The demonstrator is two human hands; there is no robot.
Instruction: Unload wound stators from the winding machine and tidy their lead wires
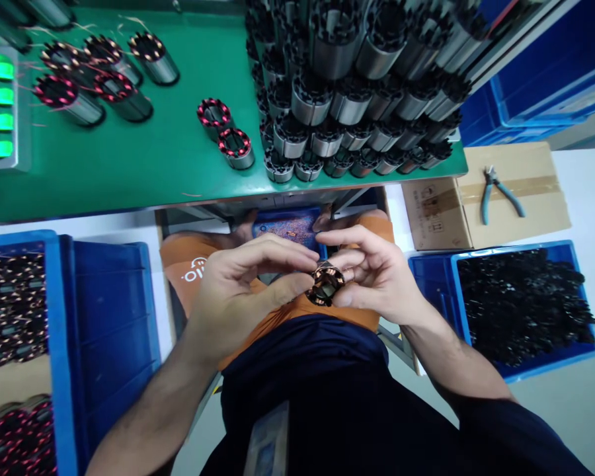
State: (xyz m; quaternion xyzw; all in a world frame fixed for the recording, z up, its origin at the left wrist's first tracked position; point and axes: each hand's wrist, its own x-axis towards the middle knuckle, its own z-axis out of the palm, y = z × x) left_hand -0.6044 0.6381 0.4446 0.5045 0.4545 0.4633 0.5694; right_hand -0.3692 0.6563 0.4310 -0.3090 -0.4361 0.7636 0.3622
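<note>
A small ring-shaped metal core with copper windings (326,283) is held over my lap, its open end facing up toward the camera. My left hand (258,277) grips it from the left, with the thumb and fingertips at its side. From the right, my right hand (377,274) closes its thumb and lower fingers on the same core, while the index finger reaches over the top. On the green bench (178,178) ahead stand two short cores with red windings (235,147) and, further left, several taller wound cores (156,59).
Stacked metal cores (310,102) crowd the bench's right half. Pliers (496,192) lie on a cardboard box (545,198) at the right. Below it is a blue bin of black parts (525,304). Blue bins (112,330) with wound cores flank the left. A lit green panel (0,109) sits upper left.
</note>
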